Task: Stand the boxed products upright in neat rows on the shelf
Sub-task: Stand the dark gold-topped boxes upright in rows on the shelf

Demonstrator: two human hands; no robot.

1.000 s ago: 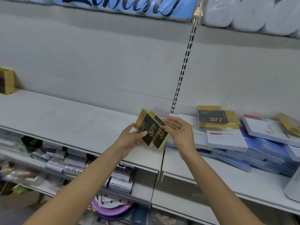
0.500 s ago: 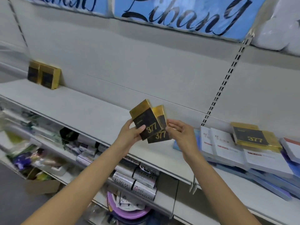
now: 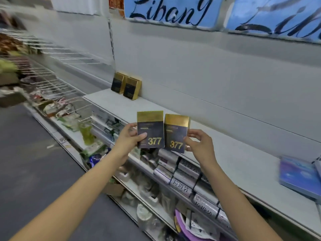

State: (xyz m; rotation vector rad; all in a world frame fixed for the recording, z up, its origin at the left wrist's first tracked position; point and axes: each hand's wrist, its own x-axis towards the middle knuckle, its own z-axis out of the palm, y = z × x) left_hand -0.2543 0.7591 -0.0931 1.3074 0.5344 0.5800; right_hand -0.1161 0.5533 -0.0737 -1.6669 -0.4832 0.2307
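Observation:
I hold two black-and-gold boxes marked 377 upright in front of the white shelf [image 3: 225,153]. My left hand [image 3: 129,139] grips the left box [image 3: 150,129] by its left edge, thumb on its face. My right hand [image 3: 199,145] pinches the right box [image 3: 176,133] at its right edge. The two boxes sit side by side, nearly touching, above the shelf's front lip. At the shelf's far left end, against the back wall, two more gold boxes [image 3: 126,85] stand upright next to each other.
A blue flat box [image 3: 298,176] lies on the shelf at the right. Rolls and packets [image 3: 184,174] fill the lower shelves. Wire racks [image 3: 57,84] with goods run along the left. Blue "Liban" packs [image 3: 170,13] sit on the shelf above.
The view has swung left along the shelf. The two boxes, earlier overlapped and tilted, are now separated and held upright side by side. The standing pair now appears nearer.

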